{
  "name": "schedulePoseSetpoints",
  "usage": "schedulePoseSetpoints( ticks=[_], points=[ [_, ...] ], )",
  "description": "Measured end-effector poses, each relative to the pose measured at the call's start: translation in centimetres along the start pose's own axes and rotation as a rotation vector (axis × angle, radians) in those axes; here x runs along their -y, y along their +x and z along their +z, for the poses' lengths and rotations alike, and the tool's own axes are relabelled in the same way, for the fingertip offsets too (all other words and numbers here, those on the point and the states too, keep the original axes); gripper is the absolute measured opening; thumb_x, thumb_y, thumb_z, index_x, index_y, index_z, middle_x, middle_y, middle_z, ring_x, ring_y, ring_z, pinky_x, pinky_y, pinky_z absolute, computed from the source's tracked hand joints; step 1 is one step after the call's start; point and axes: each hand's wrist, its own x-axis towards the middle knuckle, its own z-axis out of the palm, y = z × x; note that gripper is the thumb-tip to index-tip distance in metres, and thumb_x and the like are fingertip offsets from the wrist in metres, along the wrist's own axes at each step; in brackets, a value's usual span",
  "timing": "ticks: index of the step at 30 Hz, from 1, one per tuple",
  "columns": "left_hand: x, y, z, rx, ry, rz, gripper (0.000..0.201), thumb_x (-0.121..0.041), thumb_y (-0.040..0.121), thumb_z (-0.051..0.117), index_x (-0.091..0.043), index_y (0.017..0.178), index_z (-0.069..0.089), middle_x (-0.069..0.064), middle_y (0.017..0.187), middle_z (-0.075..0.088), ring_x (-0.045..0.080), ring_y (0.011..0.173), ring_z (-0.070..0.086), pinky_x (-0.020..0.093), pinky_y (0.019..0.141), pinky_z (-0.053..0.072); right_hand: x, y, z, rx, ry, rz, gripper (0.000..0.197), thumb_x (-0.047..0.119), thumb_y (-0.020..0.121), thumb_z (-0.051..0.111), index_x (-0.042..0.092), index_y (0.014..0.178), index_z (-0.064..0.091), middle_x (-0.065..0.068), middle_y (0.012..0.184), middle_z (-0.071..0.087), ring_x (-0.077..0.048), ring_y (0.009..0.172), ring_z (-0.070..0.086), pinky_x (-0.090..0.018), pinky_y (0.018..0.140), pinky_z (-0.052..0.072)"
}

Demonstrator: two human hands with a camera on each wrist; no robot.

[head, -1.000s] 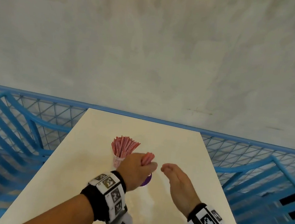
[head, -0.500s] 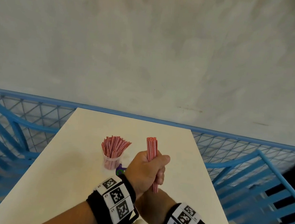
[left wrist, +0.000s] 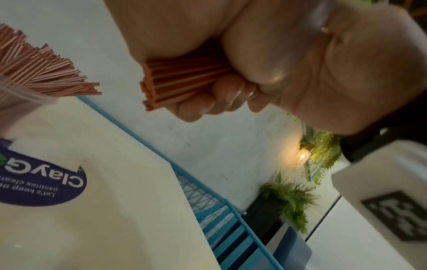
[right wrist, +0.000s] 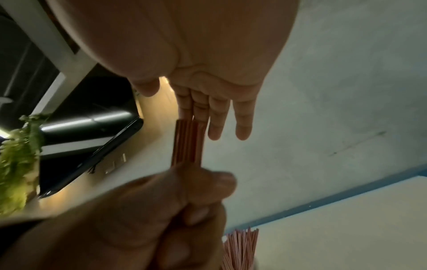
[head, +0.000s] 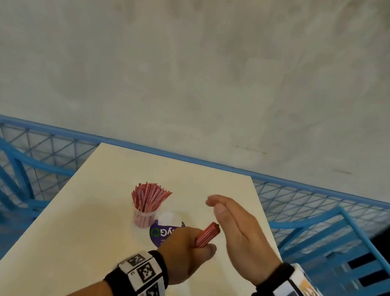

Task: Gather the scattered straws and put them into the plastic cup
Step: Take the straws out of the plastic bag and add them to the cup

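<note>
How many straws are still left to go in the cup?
Lots of straws already stand in the plastic cup. The left hand grips one more bundle; the right hand is open beside it. That bundle still needs dropping in. No loose straws show on the table.

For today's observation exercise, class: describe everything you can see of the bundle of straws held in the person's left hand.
The bundle of straws is a tight sheaf of thin red-and-white striped straws, papery or plastic by their look, their ends roughly level. The left hand has its fingers and thumb curled round it, so the middle is hidden within the grip. It is tilted, its free end pointing up and away toward the open right hand, whose flat fingers are at that end; whether they touch is unclear. It is held above the table, apart from the plastic cup.
</note>
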Motion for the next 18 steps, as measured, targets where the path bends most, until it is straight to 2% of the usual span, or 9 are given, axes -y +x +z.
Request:
schedulePoseSetpoints(
  ticks=[2,3,5,7,10,11,13,15,18],
  points=[
    [0.2,0.2,0.6,0.018,0.066,0.044,0.022,-0.027,0.083,0.056,-0.026,0.063,0.050,-0.002,0.060,0.048,0.017,0.060,0.044,0.034,0.062,0.040,0.3,0.1,1.3,0.132,-0.096,-0.002,0.046,0.051,0.094,0.024,0.034,0.128,0.048,0.023,0.127,0.052,0.010,0.118,0.043,-0.014,0.100,0.036],
    [0.2,0.3,0.8,0.016,0.135,0.042,0.011,-0.024,0.087,0.055,-0.020,0.078,0.061,0.008,0.076,0.060,0.021,0.074,0.055,0.036,0.074,0.047,0.2,0.2,1.9,0.184,-0.134,0.000,0.046,0.051,0.096,0.023,0.033,0.132,0.045,0.020,0.132,0.049,0.007,0.121,0.041,-0.021,0.104,0.036],
    [0.8,0.6,1.0,0.013,0.127,-0.017,0.038,-0.034,0.088,0.051,-0.004,0.107,0.064,0.020,0.109,0.066,0.031,0.104,0.061,0.040,0.096,0.048,0.1,0.4,2.6,0.228,-0.151,0.026,0.046,0.050,0.097,0.021,0.034,0.136,0.041,0.018,0.138,0.045,0.004,0.125,0.038,-0.027,0.109,0.034],
    [1.2,0.8,0.7,0.040,0.077,-0.013,0.051,-0.048,0.080,0.047,-0.005,0.102,0.064,0.019,0.101,0.067,0.032,0.098,0.063,0.046,0.089,0.052,-0.1,0.6,2.5,0.209,-0.145,0.059,0.047,0.053,0.096,0.019,0.037,0.137,0.036,0.020,0.142,0.040,0.004,0.129,0.034,-0.026,0.111,0.031],
    [1.7,1.0,0.4,0.015,0.177,0.057,0.033,-0.023,0.088,0.053,-0.003,0.113,0.061,0.016,0.113,0.065,0.030,0.108,0.059,0.014,0.085,0.041,-0.7,0.8,3.0,0.243,-0.144,0.086,0.048,0.058,0.094,0.018,0.043,0.138,0.030,0.022,0.147,0.032,0.002,0.135,0.027,-0.031,0.114,0.029],
    [1.7,1.0,0.5,-0.027,0.185,0.094,0.034,-0.017,0.088,0.054,-0.001,0.118,0.059,0.015,0.119,0.063,0.030,0.112,0.056,0.012,0.083,0.036,-1.0,0.8,3.3,0.271,-0.143,0.095,0.050,0.062,0.092,0.018,0.045,0.138,0.028,0.022,0.148,0.030,0.001,0.137,0.025,-0.033,0.115,0.028],
    [2.5,1.2,0.6,-0.009,0.170,0.075,0.037,-0.028,0.085,0.053,-0.002,0.111,0.062,0.016,0.110,0.066,0.028,0.103,0.060,0.018,0.084,0.040,-1.7,1.0,3.9,0.303,-0.102,0.112,0.057,0.072,0.086,0.016,0.049,0.137,0.026,0.023,0.149,0.029,0.000,0.138,0.026,-0.035,0.115,0.029],
    [3.7,1.5,0.0,0.014,0.084,0.014,0.041,-0.045,0.080,0.050,-0.006,0.084,0.061,0.013,0.076,0.062,0.019,0.070,0.057,0.033,0.073,0.048,-2.3,1.4,3.8,0.267,-0.057,0.127,0.060,0.072,0.084,0.017,0.048,0.138,0.026,0.025,0.147,0.030,0.001,0.137,0.025,-0.033,0.116,0.026],
    [5.1,2.5,-2.9,-0.120,0.015,-0.083,0.039,-0.038,0.089,0.054,-0.005,0.068,0.048,0.005,0.059,0.045,0.016,0.056,0.042,0.029,0.058,0.040,-3.9,1.5,3.2,0.148,-0.027,0.168,0.056,0.059,0.086,0.022,0.040,0.138,0.033,0.024,0.142,0.036,0.005,0.133,0.029,-0.017,0.111,0.024]
  ],
)
